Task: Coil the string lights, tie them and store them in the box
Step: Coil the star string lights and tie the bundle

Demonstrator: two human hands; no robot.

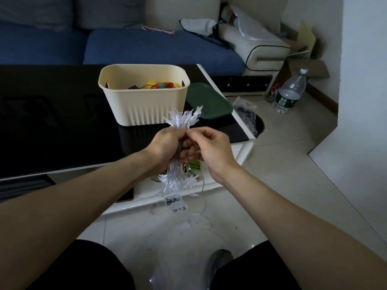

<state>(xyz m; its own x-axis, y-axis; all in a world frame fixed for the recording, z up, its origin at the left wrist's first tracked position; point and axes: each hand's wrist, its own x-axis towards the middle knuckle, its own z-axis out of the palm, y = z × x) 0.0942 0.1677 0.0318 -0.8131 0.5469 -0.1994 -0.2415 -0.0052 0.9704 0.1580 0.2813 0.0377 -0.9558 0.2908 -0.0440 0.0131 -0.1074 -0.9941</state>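
Left hand wrapped around the middle of the coiled string lights, held upright above the near edge of the dark surface. Right hand at 3 o'clock of the bundle, fingertips pinching a thin wire strand. Cream box at 12 o'clock, green lid just beside it. Clear battery pack dangling at 6 o'clock.

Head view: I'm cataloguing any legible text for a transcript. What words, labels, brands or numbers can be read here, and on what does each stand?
Nothing can be read with confidence.
Green label on an item on the shelf behind the right hand: dark characters, too blurred to read.
Water bottle on the floor: dark green label band, print too small to read.
Clear battery pack hanging from the string lights: no legible marking.
Cream box: no text visible.
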